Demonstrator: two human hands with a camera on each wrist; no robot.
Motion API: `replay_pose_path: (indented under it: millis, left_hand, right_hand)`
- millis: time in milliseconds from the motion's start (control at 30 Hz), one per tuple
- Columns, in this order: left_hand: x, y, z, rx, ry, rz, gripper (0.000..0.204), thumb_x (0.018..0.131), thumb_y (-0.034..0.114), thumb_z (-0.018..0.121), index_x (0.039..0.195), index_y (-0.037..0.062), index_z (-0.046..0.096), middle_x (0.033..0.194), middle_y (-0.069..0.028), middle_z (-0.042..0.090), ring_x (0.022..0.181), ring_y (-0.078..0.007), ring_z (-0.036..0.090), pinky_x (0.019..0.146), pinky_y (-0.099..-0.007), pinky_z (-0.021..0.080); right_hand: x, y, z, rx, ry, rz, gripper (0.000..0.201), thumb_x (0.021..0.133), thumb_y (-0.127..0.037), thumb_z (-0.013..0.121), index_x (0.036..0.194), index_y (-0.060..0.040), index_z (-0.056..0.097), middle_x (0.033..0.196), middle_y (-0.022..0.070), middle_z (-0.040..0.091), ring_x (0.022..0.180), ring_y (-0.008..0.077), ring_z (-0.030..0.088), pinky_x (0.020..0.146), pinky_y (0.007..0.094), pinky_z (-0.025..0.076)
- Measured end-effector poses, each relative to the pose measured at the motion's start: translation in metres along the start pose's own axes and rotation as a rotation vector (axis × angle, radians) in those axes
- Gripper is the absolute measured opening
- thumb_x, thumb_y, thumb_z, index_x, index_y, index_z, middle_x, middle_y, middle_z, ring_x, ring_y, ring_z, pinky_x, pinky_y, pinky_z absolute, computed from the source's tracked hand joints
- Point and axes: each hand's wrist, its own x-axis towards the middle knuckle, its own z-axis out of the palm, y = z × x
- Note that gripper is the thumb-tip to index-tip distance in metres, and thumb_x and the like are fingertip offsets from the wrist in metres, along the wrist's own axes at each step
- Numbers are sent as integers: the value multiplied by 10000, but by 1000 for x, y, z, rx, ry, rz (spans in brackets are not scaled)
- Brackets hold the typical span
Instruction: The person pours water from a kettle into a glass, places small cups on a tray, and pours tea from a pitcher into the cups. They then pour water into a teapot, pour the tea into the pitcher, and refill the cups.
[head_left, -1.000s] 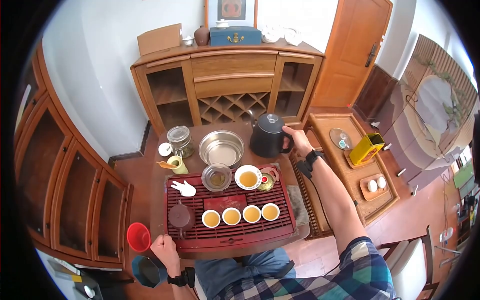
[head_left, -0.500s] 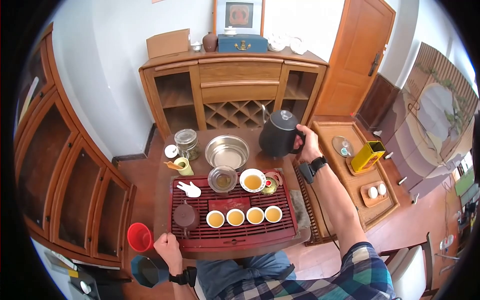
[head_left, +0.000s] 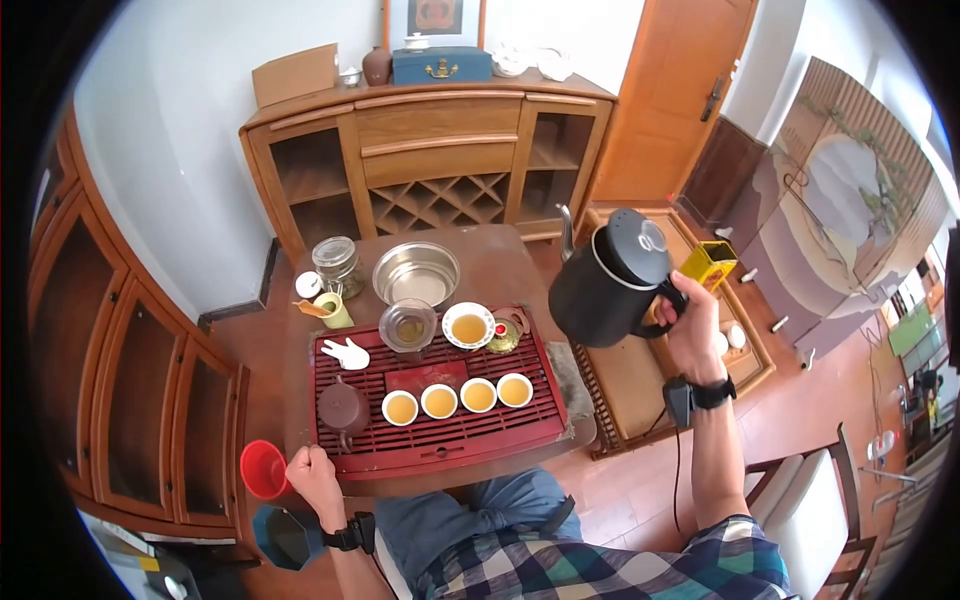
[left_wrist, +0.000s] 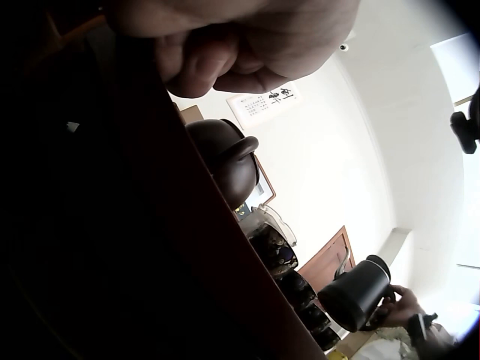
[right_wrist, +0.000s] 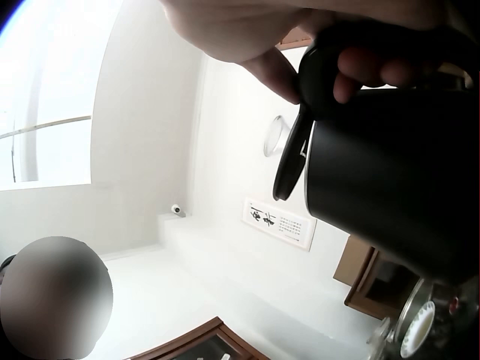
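Note:
My right hand [head_left: 693,327] grips the handle of a black kettle [head_left: 600,290] with a thin curved spout, held up right of the tea table. The kettle's lid [head_left: 637,243] is tilted up, with a gap at the rim in the right wrist view. My left hand [head_left: 315,478] is a fist at the table's front left edge, beside a brown clay teapot [head_left: 343,407]. On the dark red slatted tea tray [head_left: 440,463] stand several small cups [head_left: 440,402] of amber tea, a white bowl of tea [head_left: 468,327], and a glass vessel [head_left: 408,327].
Behind the tray are a steel basin [head_left: 417,268], a lidded glass jar [head_left: 337,265] and a pale green holder [head_left: 333,312]. A white hand-shaped ornament [head_left: 347,353] lies on the tray. A red bin [head_left: 263,470] is at left; a rattan side table [head_left: 630,400] with a yellow tin [head_left: 708,266] is at right.
My right hand has raised the kettle from the table and brought it right and nearer to me; its lid has tipped up. My left fist stays at the table edge. The head view has shifted slightly.

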Motion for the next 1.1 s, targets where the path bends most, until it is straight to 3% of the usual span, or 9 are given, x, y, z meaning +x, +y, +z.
replay_pose_path:
  millis: [267,433,500,567,633,733,833,1033,1100]
  left_hand:
    - [3,-1,-2,-91,-21,-4,409,959,-1,526,616,106,331,541,44,359,457,-35,332,424,-255,212]
    - [-9,34,-13,-220,39,50,435,1010,61,563,620,109,378,517,22,401,439,-47,326,434,-248,192]
    - [-23,61,-16,-184,58,60,437,1026,90,574,625,108,403,519,11,425,447,-51,333,445,-240,203]
    - [-34,77,-15,-108,76,80,436,1032,92,571,626,108,411,516,10,421,461,-56,349,465,-242,231]
    - [-38,67,-22,-121,-40,170,359,1029,106,584,684,75,486,541,1,453,461,-61,393,448,-230,269]
    - [-60,80,2,116,-340,260,27,962,12,631,947,-9,637,896,-61,638,668,-81,567,559,-221,431]
    - [-65,102,37,320,-509,308,471,888,-30,701,1344,-11,587,1362,-140,607,783,-125,634,662,-274,527]
    - [-49,87,80,519,-500,385,695,896,32,730,1502,-32,395,1414,-200,542,759,-198,629,758,-342,543]
    - [-46,84,87,593,-515,207,732,894,61,746,1510,-53,367,1373,-209,555,767,-218,622,791,-369,535]
  right_hand:
    - [-87,17,-62,93,-23,49,210,965,-220,630,923,-16,654,796,57,622,716,173,531,705,325,420]
    - [-126,33,-62,171,25,89,202,960,-191,597,932,2,650,828,80,634,721,180,534,721,325,425]
    - [-135,44,-66,238,-111,35,203,946,-183,579,933,8,645,839,88,635,713,181,527,728,329,429]
    - [-142,52,-65,242,-78,41,202,935,-177,565,933,11,641,851,92,635,713,178,520,735,329,428]
    - [-147,59,-64,250,-62,25,196,944,-177,564,933,3,640,859,86,630,722,171,521,737,319,425]
    - [-158,55,-52,228,25,46,189,955,-176,563,927,-5,639,850,67,616,735,162,512,735,312,412]
    - [-158,72,-68,265,-66,31,173,947,-159,563,970,2,620,896,83,637,760,178,532,739,321,420]
    - [-165,77,-65,226,-71,82,216,954,-187,604,954,17,676,890,40,636,777,136,494,736,295,382]
    - [-167,79,-66,229,-53,89,217,951,-183,607,962,20,681,897,43,646,777,135,498,738,294,385]
